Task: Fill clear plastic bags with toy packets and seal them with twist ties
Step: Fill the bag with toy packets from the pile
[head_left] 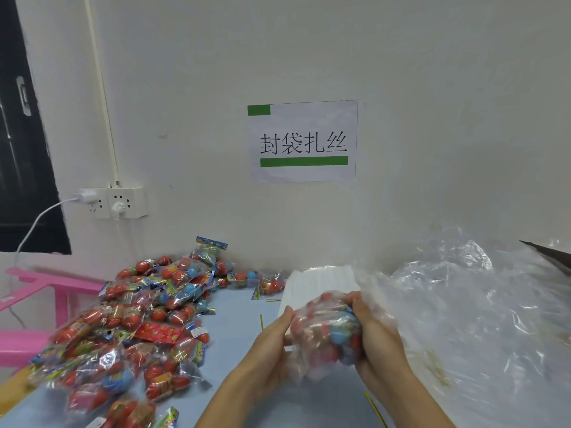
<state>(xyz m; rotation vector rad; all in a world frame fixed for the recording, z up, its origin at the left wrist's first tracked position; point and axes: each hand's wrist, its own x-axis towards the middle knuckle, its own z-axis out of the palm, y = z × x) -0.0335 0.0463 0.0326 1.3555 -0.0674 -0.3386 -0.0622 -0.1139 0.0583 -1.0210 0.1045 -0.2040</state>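
Observation:
A clear plastic bag [324, 332] stuffed with red and blue toy packets sits between my two hands above the blue table. My left hand [272, 341] cups its left side, fingers curved round the plastic. My right hand [374, 338] grips its right side, thumb over the top. The bag is blurred by motion. A big heap of loose toy packets [133, 329] covers the table's left half. Thin yellow twist ties lie on the table: one [261, 322] by my left hand, another [375, 409] under my right forearm.
A stack of flat clear bags [321, 281] lies behind my hands. A large crumpled sheet of clear plastic [482, 319] fills the right side. A pink stool [37, 291] stands at the left. The wall carries a power strip [114, 202] and a paper sign [302, 140].

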